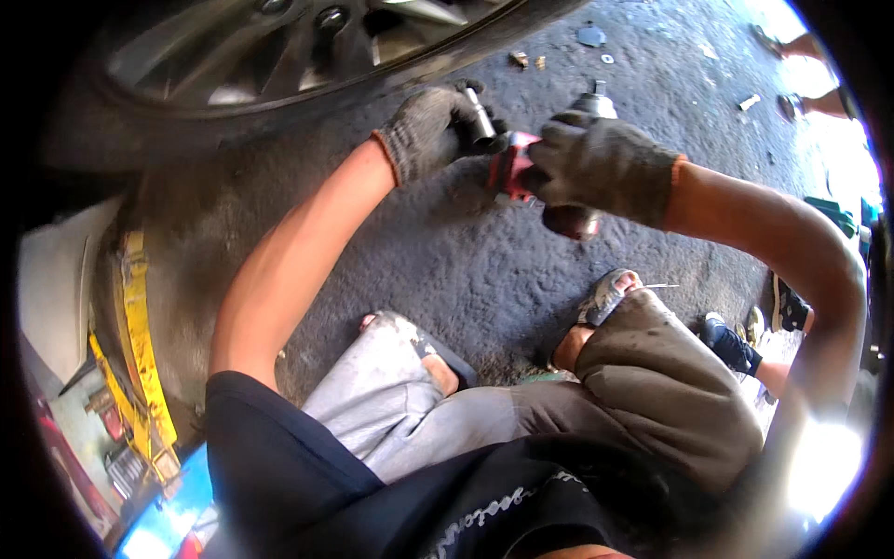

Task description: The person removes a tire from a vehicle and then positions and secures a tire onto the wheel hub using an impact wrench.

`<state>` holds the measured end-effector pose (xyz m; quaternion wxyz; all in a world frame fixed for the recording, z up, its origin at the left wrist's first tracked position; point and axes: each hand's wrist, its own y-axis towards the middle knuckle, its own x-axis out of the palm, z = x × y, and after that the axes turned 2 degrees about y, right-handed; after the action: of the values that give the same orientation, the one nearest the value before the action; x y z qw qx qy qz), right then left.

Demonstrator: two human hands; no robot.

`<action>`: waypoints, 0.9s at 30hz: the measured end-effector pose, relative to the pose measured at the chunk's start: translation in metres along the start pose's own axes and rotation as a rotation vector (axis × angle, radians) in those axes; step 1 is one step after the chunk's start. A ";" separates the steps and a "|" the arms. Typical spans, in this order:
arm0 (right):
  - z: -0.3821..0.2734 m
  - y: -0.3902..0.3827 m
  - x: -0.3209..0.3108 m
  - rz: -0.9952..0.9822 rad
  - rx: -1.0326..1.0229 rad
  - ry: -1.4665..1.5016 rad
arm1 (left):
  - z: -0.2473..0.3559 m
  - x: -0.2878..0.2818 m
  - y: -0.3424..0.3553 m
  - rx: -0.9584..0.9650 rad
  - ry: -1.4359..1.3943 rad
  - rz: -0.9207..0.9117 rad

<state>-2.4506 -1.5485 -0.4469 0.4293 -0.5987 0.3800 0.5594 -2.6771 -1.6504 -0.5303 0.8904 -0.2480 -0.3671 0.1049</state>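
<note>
Grey, grimy trousers [521, 410] fill the near edge of the view, the person squatting on rough asphalt [466, 270] with sandalled feet just ahead of the knees. To the person's left a yellow ratchet strap [140, 354] hangs along a curved wall.

Both forearms reach forward and meet over the ground. The right hand [605, 168], in a dark knit work glove, is wrapped tight around the body of a red impact wrench [510, 172]; its fingers are fully curled over the tool, whose dark lower end pokes out beneath the palm. The left hand [433, 130], gloved the same way, pinches a slim metal socket [480, 115] between thumb and fingertips, right at the front of the wrench. Whether the socket is seated on the drive or only held against it cannot be told.

Beyond the hands lies a car wheel [307, 47] with a silver alloy rim, and small bits of hardware [521, 59] are scattered on the asphalt further off.

The risk, as I judge it, lies in the left fingers sitting so close to the drive: a trigger squeeze could snag the glove. The socket could also slip from a loose pinch and roll away among the debris.
</note>
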 end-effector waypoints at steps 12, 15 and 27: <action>-0.060 0.105 0.022 0.028 -0.320 0.009 | 0.045 -0.053 -0.063 -0.017 1.082 0.297; -0.059 0.100 0.014 0.012 -0.293 -0.036 | 0.056 -0.060 -0.075 0.133 1.425 0.192; -0.057 0.103 0.020 -0.065 -0.278 0.164 | 0.056 -0.081 -0.058 0.376 1.262 -0.016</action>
<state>-2.5256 -1.6363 -0.4757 0.3278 -0.7078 0.3131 0.5418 -2.7740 -1.7096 -0.5145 0.9636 -0.0994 0.2483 -0.0051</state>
